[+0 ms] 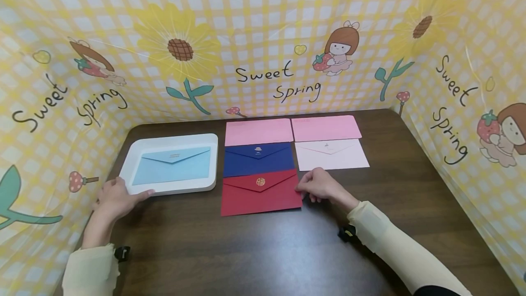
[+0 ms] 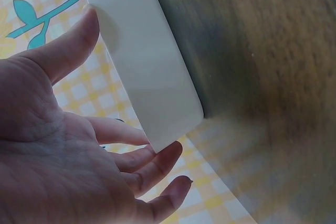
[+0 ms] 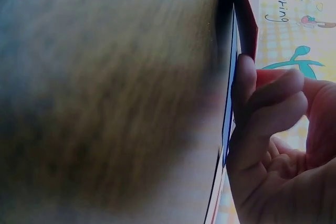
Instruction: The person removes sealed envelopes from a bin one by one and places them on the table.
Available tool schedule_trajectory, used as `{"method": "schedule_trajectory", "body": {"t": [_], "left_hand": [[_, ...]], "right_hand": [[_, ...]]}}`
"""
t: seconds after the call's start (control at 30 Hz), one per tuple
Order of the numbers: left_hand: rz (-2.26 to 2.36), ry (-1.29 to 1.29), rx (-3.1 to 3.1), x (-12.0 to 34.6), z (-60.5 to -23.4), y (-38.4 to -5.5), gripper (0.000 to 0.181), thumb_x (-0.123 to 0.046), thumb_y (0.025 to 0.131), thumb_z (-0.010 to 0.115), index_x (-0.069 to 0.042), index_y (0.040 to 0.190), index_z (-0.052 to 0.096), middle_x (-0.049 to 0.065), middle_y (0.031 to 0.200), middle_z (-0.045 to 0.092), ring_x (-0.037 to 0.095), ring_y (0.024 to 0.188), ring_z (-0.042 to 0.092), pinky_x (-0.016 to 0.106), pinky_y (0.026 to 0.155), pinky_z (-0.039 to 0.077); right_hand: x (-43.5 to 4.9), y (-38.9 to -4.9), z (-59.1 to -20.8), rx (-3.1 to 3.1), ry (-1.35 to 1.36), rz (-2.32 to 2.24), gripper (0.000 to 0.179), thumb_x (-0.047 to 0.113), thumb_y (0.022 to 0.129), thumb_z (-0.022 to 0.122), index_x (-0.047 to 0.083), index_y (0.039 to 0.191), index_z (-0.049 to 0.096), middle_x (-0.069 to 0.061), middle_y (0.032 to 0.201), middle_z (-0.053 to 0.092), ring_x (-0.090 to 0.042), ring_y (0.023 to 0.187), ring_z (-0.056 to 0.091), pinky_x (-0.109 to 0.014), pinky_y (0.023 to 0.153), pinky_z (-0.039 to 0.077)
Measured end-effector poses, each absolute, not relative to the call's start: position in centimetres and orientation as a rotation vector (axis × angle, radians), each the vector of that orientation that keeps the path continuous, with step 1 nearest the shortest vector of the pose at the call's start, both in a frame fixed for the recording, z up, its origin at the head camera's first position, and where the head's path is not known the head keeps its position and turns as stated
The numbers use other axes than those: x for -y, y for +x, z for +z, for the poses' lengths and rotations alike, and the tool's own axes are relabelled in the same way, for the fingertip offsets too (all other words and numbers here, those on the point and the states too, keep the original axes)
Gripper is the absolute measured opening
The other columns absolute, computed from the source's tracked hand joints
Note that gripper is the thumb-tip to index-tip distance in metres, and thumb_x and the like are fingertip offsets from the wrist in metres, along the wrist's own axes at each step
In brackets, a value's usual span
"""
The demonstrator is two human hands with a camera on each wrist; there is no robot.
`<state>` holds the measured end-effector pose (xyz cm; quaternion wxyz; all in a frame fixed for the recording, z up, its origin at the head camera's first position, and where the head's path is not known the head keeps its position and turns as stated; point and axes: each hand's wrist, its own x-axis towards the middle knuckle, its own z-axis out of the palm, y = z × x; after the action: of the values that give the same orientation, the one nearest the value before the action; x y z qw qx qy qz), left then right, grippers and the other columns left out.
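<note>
My left hand (image 1: 117,199) holds the near-left corner of a white tray (image 1: 213,164). In the left wrist view its thumb rests on the tray's edge and its fingertips touch around the corner. A light blue envelope (image 1: 174,168) lies in the tray with its flap folded down. To the right, a red envelope (image 1: 263,201) with a gold emblem is pinched at its right edge by my right hand (image 1: 322,185). The right wrist view shows the red envelope's edge raised off the table between thumb and fingers.
Behind the red envelope lies a dark blue envelope (image 1: 259,161), with a pink envelope (image 1: 259,132) farther back. At right are a white envelope (image 1: 333,159) and another pink envelope (image 1: 326,128). A yellow checked cloth (image 1: 263,26) walls in the brown table (image 1: 185,241) at back and sides.
</note>
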<state>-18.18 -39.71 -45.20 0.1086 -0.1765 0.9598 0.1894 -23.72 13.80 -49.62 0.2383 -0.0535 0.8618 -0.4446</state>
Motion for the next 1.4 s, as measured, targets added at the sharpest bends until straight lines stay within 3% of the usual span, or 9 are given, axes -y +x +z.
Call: {"method": "schedule_trajectory", "body": {"t": [0.57, 1.4], "left_hand": [[0.572, -0.514, -2.829, 39.8, -45.3, -18.2, 0.113, -0.049, 0.094, 0.075, 0.031, 0.147, 0.014, 0.055, 0.145, 0.015, 0.072, 0.13, 0.023, 0.081, 0.1, 0.025], [0.541, -0.5, -2.836, 40.0, -45.5, -18.2, 0.115, -0.051, 0.094, 0.075, 0.032, 0.146, 0.014, 0.056, 0.145, 0.016, 0.072, 0.128, 0.025, 0.081, 0.1, 0.027]], "right_hand": [[-14.0, -24.3, -49.8, -2.238, -0.194, -1.236, 0.019, 0.013, 0.096, 0.075, 0.003, 0.081, 0.077, -0.011, 0.067, 0.071, -0.015, 0.046, 0.063, -0.027, 0.046, 0.054], [-13.5, -25.1, -49.5, -2.234, -0.207, -1.145, 0.022, 0.013, 0.095, 0.073, 0.001, 0.076, 0.073, -0.012, 0.066, 0.072, -0.015, 0.047, 0.065, -0.029, 0.048, 0.056]]}}
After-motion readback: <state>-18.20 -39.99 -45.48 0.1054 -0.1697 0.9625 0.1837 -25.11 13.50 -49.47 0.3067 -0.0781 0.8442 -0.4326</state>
